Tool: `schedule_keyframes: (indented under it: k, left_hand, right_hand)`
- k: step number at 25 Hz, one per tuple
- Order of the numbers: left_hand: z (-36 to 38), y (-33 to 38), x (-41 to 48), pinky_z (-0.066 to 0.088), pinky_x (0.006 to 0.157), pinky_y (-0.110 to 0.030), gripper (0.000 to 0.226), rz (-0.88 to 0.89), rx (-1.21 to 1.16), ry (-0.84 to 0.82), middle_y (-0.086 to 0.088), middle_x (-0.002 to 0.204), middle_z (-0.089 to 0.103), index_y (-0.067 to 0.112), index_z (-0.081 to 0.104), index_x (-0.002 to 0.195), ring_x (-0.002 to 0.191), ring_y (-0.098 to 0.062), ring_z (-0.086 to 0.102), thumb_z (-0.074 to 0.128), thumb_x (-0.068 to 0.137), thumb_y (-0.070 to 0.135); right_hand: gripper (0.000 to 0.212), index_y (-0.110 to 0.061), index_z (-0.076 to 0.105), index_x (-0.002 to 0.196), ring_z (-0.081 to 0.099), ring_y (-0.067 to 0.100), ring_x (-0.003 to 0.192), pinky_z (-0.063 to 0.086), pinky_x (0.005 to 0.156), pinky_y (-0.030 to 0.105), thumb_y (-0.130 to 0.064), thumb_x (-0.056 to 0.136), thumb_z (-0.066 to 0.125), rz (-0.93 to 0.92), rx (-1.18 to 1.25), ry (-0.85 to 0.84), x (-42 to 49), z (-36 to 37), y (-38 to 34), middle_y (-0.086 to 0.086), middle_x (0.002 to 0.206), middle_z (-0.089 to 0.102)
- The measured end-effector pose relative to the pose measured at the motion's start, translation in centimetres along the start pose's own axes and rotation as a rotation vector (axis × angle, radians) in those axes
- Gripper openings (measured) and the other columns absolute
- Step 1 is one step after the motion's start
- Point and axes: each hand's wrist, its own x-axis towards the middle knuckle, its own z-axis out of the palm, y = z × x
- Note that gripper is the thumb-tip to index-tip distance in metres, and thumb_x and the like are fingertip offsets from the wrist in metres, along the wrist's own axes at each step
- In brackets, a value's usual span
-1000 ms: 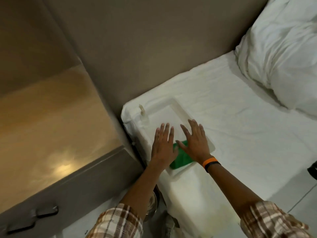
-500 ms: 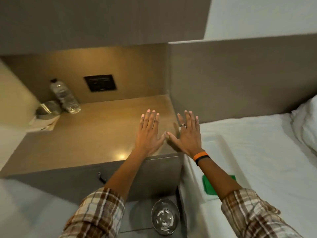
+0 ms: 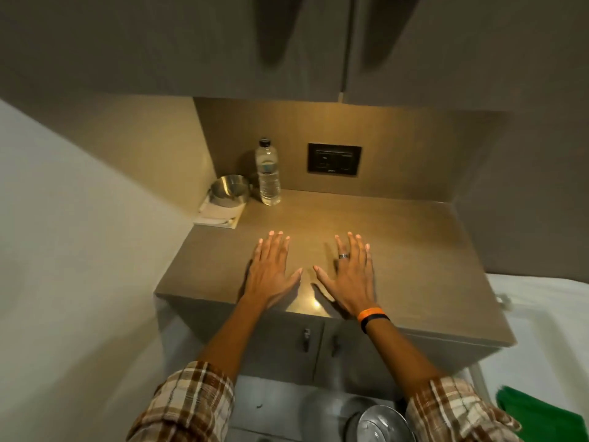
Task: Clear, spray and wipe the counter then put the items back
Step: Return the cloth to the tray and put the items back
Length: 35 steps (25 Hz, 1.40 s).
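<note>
Left hand (image 3: 273, 270) and right hand (image 3: 349, 275) are lying spread, palms down, fingers extended, gripping nothing, over the front of the counter (image 3: 414, 250). A water bottle (image 3: 268, 172), steel bowl (image 3: 230, 190) and folded white cloth (image 3: 220, 215) are standing in the counter's back-left corner. A green cloth (image 3: 541, 413) is lying on the white bed, lower right.

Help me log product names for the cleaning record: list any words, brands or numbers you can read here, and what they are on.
No text can be read.
Water bottle: it has a label band, too small and blurred to read.
Wall switch plate: faint markings, illegible.
Orange wristband by the right hand: no print readable.
</note>
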Motion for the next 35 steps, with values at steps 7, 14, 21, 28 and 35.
schedule_keyframes:
  k: [7,14,21,28,35]
  left_hand:
    - [2.1,-8.5,3.2,0.004,0.126,-0.047,0.085,-0.028,-0.15,-0.092,-0.006,0.168,0.004,0.016,0.006,0.159,0.155,-0.023,-0.005,0.027,0.094,0.068]
    - [4.2,-9.6,5.6,0.003,0.126,-0.048,0.096,0.051,-0.097,-0.122,-0.014,0.167,0.007,0.01,0.011,0.158,0.155,-0.026,-0.002,0.003,0.09,0.077]
    - [4.5,-8.4,6.4,0.004,0.125,-0.047,0.098,0.05,-0.05,-0.13,-0.017,0.166,0.008,0.008,0.005,0.158,0.155,-0.028,-0.001,0.008,0.088,0.077]
    - [5.2,-1.4,7.5,-0.001,0.126,-0.04,0.088,0.017,-0.241,-0.04,-0.004,0.168,0.002,0.017,0.001,0.159,0.154,-0.015,-0.009,0.021,0.092,0.071]
    - [7.2,5.8,9.7,-0.003,0.126,-0.042,0.09,0.062,-0.161,-0.101,-0.005,0.168,-0.004,0.019,-0.005,0.158,0.154,-0.02,-0.013,0.015,0.092,0.076]
  right_hand:
    - [0.08,-0.014,0.024,0.157,0.032,0.033,0.148,0.035,0.12,0.043,-0.054,0.095,0.056,0.065,0.227,-0.075,9.4,5.4,-10.9,0.017,0.16,0.031]
    - [0.097,-0.011,0.025,0.157,0.043,0.03,0.144,0.044,0.114,0.046,-0.051,0.084,0.074,0.351,0.594,-0.026,21.3,8.0,-16.1,0.011,0.16,0.036]
    - [0.062,-0.009,0.055,0.125,0.069,0.033,0.104,0.057,0.086,0.044,-0.051,0.084,0.073,0.302,0.522,0.068,24.2,9.2,-16.0,0.013,0.112,0.072]
    - [0.049,-0.019,0.057,0.105,0.07,0.039,0.095,0.043,0.066,0.032,-0.058,0.077,0.07,0.414,0.514,0.129,18.5,4.3,-2.7,0.015,0.1,0.075]
    - [0.043,-0.012,0.067,0.106,0.073,0.035,0.095,0.06,0.082,0.045,-0.046,0.081,0.074,0.596,0.529,0.222,15.1,-2.4,13.0,0.012,0.1,0.077]
